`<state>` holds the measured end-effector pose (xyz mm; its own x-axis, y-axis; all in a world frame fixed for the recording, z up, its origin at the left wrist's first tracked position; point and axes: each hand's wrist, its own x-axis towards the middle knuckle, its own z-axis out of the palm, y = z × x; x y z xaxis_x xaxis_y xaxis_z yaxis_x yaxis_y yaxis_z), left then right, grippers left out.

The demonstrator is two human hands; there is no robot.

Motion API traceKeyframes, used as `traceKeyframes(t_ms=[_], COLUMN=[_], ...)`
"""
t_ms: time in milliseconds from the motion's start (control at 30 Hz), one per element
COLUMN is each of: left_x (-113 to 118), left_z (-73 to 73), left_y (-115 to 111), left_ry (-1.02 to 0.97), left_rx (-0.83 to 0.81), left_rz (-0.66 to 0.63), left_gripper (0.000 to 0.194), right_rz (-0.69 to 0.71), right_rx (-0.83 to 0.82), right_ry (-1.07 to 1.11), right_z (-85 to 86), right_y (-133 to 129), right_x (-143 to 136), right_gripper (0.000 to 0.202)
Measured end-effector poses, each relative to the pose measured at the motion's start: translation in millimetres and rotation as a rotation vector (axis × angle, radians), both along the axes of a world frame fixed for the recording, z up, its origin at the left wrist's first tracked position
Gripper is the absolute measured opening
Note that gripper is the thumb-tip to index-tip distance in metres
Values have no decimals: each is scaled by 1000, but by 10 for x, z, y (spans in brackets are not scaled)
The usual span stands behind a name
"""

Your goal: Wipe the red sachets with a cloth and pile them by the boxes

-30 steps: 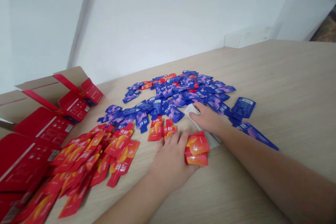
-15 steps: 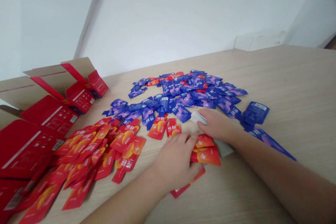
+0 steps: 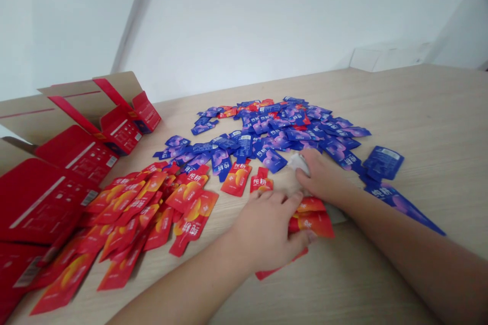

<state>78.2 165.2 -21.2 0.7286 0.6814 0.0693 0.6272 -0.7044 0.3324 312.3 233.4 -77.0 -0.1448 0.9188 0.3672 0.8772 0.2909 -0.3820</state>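
Observation:
My left hand (image 3: 269, 228) lies spread over red-orange sachets (image 3: 310, 221) near the middle of the table, its thumb across them. My right hand (image 3: 322, 175) is closed on a small white item (image 3: 299, 163), which its fingers partly cover. Under the right wrist, a pale flat piece (image 3: 336, 214) shows beside the sachets. Another red sachet (image 3: 260, 181) touches or nearly touches my left fingertips. Just beyond both hands is a spread of blue-purple sachets (image 3: 270, 159).
Open red boxes (image 3: 82, 155) line the left side, with a heap of red-orange sachets (image 3: 129, 203) in front. Blue sachets (image 3: 383, 162) lie right of my right forearm. A white box (image 3: 389, 58) stands at the back right by the wall.
The whole view has shifted slightly, with things appearing further right. My left thumb has come out from the hand over the red-orange sachets. My right hand keeps its hold on the white item.

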Motion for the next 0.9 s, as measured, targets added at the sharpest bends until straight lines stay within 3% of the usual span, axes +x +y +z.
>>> traceKeyframes(t_ms=[67, 133, 267, 367, 500, 600, 700, 900], left_x=[-27, -79, -162, -146, -86, -67, -63, -48], left_z=[-51, -117, -258, -341, -410, -436, -444, -444], left_y=[48, 124, 290, 371, 411, 421, 439, 469], left_ry=[-78, -284, -630, -645, -639, -641, -646, -660], left_rx=[23, 40, 98, 113, 88, 62, 46, -23], left_rz=[-43, -74, 26, 90, 132, 119, 102, 128], left_gripper=[72, 58, 30, 24, 22, 22, 22, 22], right_rz=[69, 108, -12, -124, -207, -286, -295, -92], right_rx=[-29, -17, 84, -25, -127, -208, -289, -309], right_ry=[-9, 29, 193, 161, 63, 56, 21, -132], right_z=[35, 82, 272, 484, 643, 595, 471, 283], right_y=[-39, -66, 101, 570, 1464, 2016, 2353, 2529], right_x=[-7, -6, 40, 118, 266, 364, 403, 337], right_gripper=[17, 23, 37, 52, 67, 69, 68, 47])
